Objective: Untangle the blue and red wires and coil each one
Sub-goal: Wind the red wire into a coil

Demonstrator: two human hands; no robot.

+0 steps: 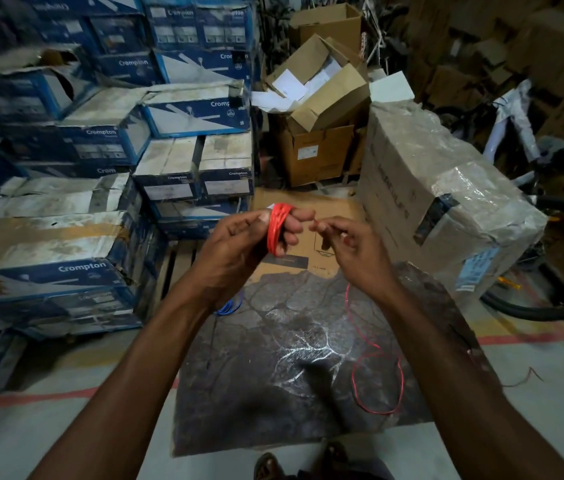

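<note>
At the bottom edge of the frame, sandalled feet [266, 466] are seen on a grey floor [66, 431], which is crossed by a painted red line [14, 399]. A dark patterned mat [239, 393] is spread just beyond them.

On the lower-right part of the mat a loose loop of the red wire [274, 233] is laid, and a single strand is led up from it to the right hand [353, 244]. That hand is held just right of centre. Its fingers are curled and pinched narrowly, apparently on the strand, though the contact is blurred.

Near the mat's upper-left edge a small bunch of the blue wire [228, 306] is seen. It is partly hidden behind the left forearm and is touched by neither hand.

The left hand [239, 244] is raised at centre frame. Many turns of the red wire are wound in a tight band round its curled fingers, and they are gripped there. The fingertips of the two hands are brought almost together.

Beyond the hands a flat cardboard sheet [311, 206] is laid on the floor. Blue-and-white boxes [100, 268] are stacked along the left. A plastic-wrapped carton [429, 174] is set at the right, with a bicycle wheel [550, 308] beside it. Open brown cartons [322, 109] are piled at upper centre.
</note>
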